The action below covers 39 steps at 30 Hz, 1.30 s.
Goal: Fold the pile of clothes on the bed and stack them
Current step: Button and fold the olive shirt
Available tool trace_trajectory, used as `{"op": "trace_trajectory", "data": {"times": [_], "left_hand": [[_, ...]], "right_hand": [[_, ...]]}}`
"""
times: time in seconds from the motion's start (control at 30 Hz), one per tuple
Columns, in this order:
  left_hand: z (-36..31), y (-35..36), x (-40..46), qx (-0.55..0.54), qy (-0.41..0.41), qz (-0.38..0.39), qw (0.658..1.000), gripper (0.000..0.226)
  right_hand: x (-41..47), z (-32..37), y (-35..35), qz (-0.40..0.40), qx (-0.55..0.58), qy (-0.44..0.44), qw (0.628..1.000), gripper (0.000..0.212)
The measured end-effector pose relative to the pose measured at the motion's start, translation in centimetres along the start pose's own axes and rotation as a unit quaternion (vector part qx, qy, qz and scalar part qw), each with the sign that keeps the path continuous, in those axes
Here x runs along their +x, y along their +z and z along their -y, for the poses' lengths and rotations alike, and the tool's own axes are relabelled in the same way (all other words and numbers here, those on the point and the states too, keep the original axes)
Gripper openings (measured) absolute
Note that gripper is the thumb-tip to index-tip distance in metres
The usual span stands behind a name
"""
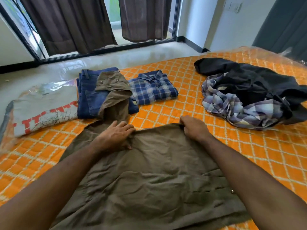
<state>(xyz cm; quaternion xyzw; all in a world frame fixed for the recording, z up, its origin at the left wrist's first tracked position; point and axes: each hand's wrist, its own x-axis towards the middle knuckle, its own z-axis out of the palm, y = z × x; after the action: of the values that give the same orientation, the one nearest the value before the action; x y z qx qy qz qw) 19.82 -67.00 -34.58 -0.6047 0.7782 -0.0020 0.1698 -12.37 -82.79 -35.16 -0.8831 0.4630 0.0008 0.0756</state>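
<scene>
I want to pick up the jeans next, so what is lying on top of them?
A sleeve of the brown shirt lies draped across the folded jeans, covering their right part. Anything beneath the jeans is hidden.

Beyond the bed, a pale glossy floor (136,53) runs to a dark-framed glass door (114,19). Two brown curtains hang before that door: the left curtain (66,24) wide and reaching nearly to the floor, the right curtain (144,17) narrower and ending higher. Right of the door stands a white wall (216,22) with a black skirting (192,44) along its foot and a switch plate (233,6) high on it. Farther right of the door, at the frame's edge, is a dark grey panel (285,25), perhaps a wardrobe or door.
</scene>
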Motion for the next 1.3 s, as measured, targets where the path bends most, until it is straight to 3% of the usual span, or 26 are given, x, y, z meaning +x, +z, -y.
{"op": "trace_trajectory", "data": {"times": [0.07,0.2,0.4,0.53,0.6,0.77,0.97,1.13,1.3], "left_hand": [[0.7,-1.5,0.9,0.062,0.031,0.037,0.997,0.087],[1.7,-3.2,2.9,0.143,0.084,0.105,0.981,0.098],[2.3,-4.5,3.6,0.176,0.068,0.191,0.963,0.095],[2.2,-5.1,2.3,0.18,0.02,0.189,0.965,0.041],[1.3,-6.0,1.8,0.21,-0.009,0.195,0.958,0.033],[0.5,-8.2,0.0,0.288,-0.103,0.197,0.931,0.028],[-1.8,-10.6,-4.2,0.31,-0.093,0.136,0.936,0.025],[-5.8,-11.9,-7.4,0.263,-0.1,0.09,0.955,0.032],[-7.9,-8.4,-10.3,0.202,-0.122,0.083,0.968,0.031]], "right_hand": [[1.0,-2.0,-0.3,0.015,0.07,0.058,0.996,0.022],[2.2,-4.6,-0.1,0.042,0.082,0.081,0.992,0.014],[2.2,-6.4,0.5,0.002,0.166,0.074,0.983,0.028],[1.9,-6.2,-0.4,0.018,0.178,0.046,0.983,0.04],[1.7,-6.1,-1.1,0.018,0.154,0.033,0.987,0.04],[0.1,-5.3,-3.4,-0.052,0.098,-0.003,0.994,0.034],[-4.6,-4.6,-5.6,-0.136,0.028,0.018,0.99,0.027],[-9.3,-4.4,-5.9,-0.142,0.034,0.02,0.989,0.027],[-14.3,-5.4,-4.7,-0.121,0.022,0.013,0.992,0.031]]}}
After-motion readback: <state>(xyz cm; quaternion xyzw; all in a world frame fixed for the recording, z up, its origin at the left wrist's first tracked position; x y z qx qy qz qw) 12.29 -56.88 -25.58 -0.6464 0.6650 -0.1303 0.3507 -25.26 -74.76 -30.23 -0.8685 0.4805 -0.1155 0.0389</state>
